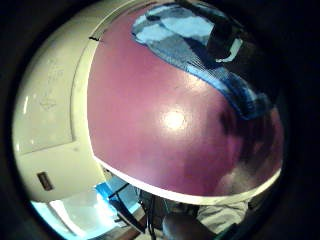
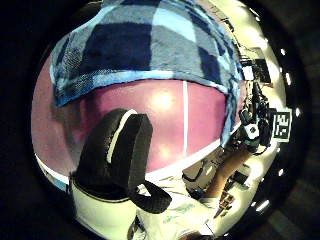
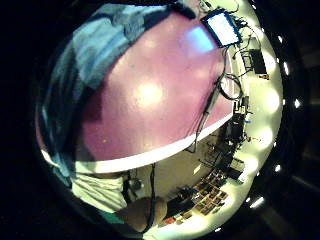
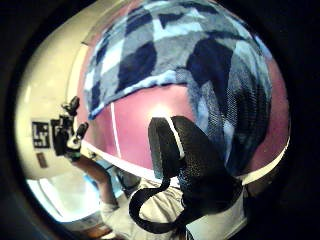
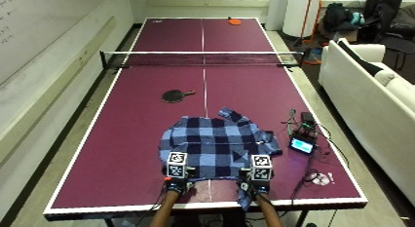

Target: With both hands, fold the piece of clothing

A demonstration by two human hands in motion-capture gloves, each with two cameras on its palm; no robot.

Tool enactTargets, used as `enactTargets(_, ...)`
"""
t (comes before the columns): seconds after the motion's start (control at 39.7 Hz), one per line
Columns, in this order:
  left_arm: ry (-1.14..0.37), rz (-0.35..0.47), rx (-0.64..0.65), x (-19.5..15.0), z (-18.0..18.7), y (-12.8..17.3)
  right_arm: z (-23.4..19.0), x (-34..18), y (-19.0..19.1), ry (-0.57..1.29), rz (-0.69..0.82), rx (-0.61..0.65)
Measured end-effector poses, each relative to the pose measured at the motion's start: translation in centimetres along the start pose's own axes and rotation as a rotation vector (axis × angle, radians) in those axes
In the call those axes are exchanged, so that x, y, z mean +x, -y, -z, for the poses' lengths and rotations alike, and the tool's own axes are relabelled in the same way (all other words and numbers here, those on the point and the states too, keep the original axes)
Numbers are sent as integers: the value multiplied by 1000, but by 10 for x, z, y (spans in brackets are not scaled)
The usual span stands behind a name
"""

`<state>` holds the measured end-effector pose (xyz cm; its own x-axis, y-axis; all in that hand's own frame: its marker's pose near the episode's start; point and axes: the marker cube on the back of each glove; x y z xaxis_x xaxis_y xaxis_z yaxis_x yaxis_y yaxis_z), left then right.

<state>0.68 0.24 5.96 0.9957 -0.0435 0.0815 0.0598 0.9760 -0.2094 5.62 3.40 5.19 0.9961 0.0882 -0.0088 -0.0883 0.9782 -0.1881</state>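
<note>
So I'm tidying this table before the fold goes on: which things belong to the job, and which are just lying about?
Belong to the job:
plaid shirt
left hand, at the shirt's near hem
right hand, at the shirt's near hem

Just lying about:
black paddle
orange paddle
small screen device with its cables
net

The shirt (image 5: pixel 217 148) looks like soft woven cloth, blue plaid, matt with a visible weave up close. The table (image 5: pixel 129 134) top is smooth, hard and a bit glossy, with bright light spots on it. The paddle (image 5: pixel 175 95) face looks matt black, rubbery.
</note>
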Motion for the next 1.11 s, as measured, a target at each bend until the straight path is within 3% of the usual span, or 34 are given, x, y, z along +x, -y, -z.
enactTargets(0.13, 13, 34, -69, -7, -5, -6, -5, 0, -11, 46, 15, -95)
enactTargets(0.23, 8, 27, 28, -11, -9, 2, -15, 0, -10, 116, 32, -123)
enactTargets(0.38, 107, 52, 171, -10, -7, -3, -15, 11, 12, 46, 16, 167)
enactTargets(0.45, 216, 93, 233, -18, -18, 3, -13, 13, 10, 35, 63, 228)
enactTargets(0.55, 214, 91, 269, -27, -52, 33, 6, 11, -23, 87, 154, 164)
enactTargets(0.63, 145, 59, 249, -32, -57, 27, 10, 16, -38, 142, 224, 92)
enactTargets(0.78, 101, -55, 229, -41, -29, -28, -2, 40, -29, 108, 354, 17)
enactTargets(0.91, 110, -145, 233, -44, 18, -82, 42, 40, -63, 12, 448, -16)
enactTargets(1.01, 133, -136, 284, -51, 54, -94, 86, 33, -66, -25, 446, 41)
enactTargets(1.11, 126, -70, 360, -58, 89, -76, 118, 25, -31, -18, 402, 92)
